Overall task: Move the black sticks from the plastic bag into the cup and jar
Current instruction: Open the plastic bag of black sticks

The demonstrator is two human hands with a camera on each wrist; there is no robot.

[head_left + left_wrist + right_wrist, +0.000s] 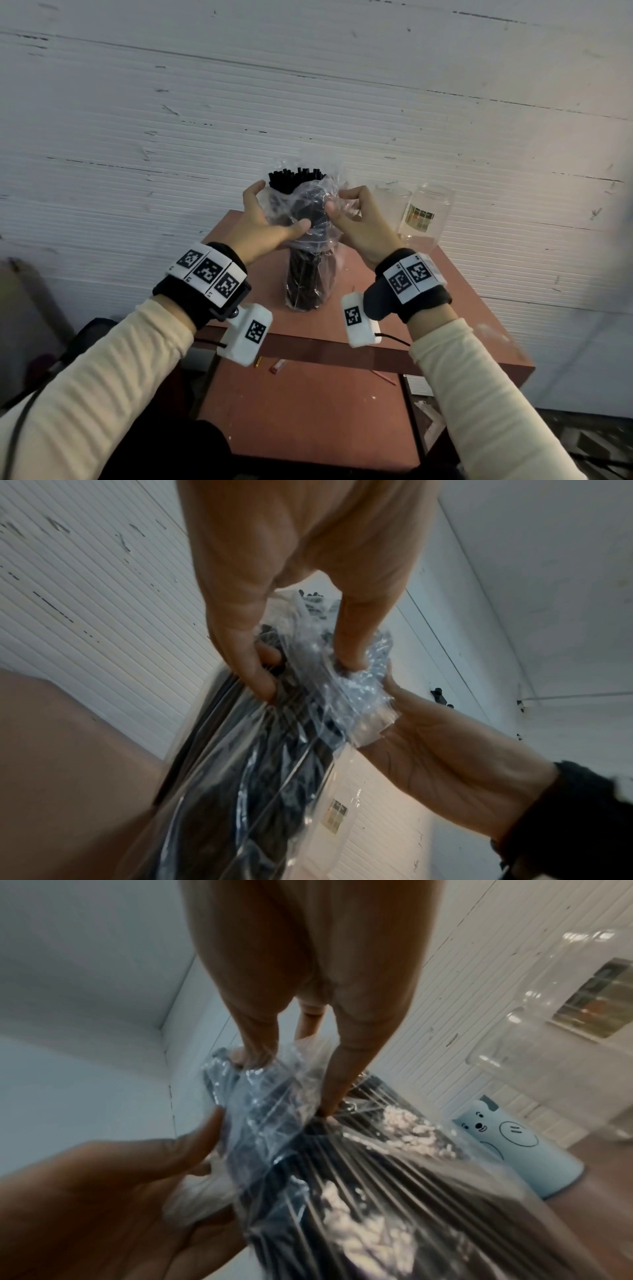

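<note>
Your fingers (255, 192) are curling round the plastic bag (310, 240) in the head view: your left hand (265, 226) is gripping its upper part while your right hand (356, 222) is pinching the film opposite. Black sticks (296, 178) are poking out above your fingertips; the cup (392, 202) and jar (426, 212) are standing beyond your right fingers on the table (462, 294).

Left wrist view: your thumb and fingers are clenching crumpled plastic over the sticks.

Right wrist view: your fingertips are pinching the film, with the cup just beyond them.
</note>
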